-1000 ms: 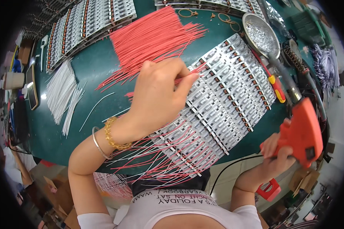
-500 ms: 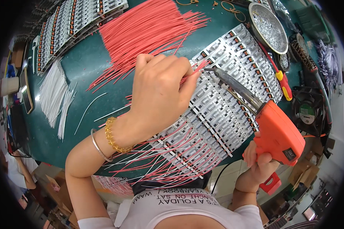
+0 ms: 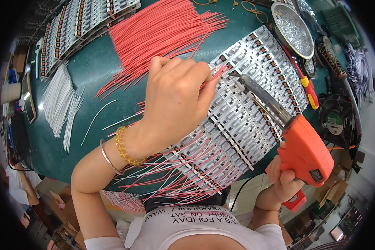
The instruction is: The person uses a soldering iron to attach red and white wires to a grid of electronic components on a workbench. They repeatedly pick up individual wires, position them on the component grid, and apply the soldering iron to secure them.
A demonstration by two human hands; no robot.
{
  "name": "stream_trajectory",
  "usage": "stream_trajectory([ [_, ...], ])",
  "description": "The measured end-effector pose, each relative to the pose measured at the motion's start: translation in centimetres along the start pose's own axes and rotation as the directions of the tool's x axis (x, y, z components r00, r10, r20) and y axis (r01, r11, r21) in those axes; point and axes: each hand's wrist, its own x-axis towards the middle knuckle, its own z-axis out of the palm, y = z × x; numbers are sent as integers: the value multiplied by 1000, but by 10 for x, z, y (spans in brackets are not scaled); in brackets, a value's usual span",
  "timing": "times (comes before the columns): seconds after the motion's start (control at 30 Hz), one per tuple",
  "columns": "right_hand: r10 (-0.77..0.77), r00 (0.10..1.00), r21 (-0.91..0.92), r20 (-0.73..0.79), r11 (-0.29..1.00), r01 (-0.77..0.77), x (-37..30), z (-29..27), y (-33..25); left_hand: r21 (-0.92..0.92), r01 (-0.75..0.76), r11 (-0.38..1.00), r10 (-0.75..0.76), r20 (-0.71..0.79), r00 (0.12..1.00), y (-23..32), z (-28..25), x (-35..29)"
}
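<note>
My left hand (image 3: 175, 98) reaches over a panel of silvery metal parts (image 3: 254, 96), its fingers pinched round thin red wires (image 3: 221, 71) whose ends poke out past the fingertips. In my right hand (image 3: 282, 180) is an orange soldering gun (image 3: 306, 146), gripped by its handle. The gun's dark tip points at the wire ends, just to their right, over the upper left part of the panel. Red and white wires (image 3: 183, 171) stick out leftward from the panel's near rows. My left fingers hide part of the wires they hold.
A large pile of red wires (image 3: 158, 33) lies beyond my left hand, with white wires (image 3: 59, 100) farther left. More panels (image 3: 83, 29) are stacked at the far left. At right are a metal bowl of shiny bits (image 3: 293, 31), a red-and-yellow-handled screwdriver (image 3: 309, 91) and a black fan (image 3: 336, 121).
The soldering gun has shifted slightly right and toward me, so its tip sits a little farther from the pinched wire ends. My left hand has barely moved.
</note>
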Motion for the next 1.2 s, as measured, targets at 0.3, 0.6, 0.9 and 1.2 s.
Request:
stream_trajectory([
  [0.3, 39, 999, 69, 4, 997, -39, 0, 5, -2, 7, -6, 1000, 6, 12, 1000, 1, 0, 0],
  [0.6, 2, 999, -226, 39, 974, 7, -3, -10, 15, 39, -37, 999, 38, -17, 999, 2, 0, 0],
  [0.9, 76, 997, -39, -19, 996, -76, -5, -3, 6, 47, -49, 998, 50, -22, 998, 0, 1, 0],
  [1.2, -75, 997, 45, -32, 996, 77, 17, 4, -10, 68, -55, 996, 56, -12, 998, -3, 4, -4],
])
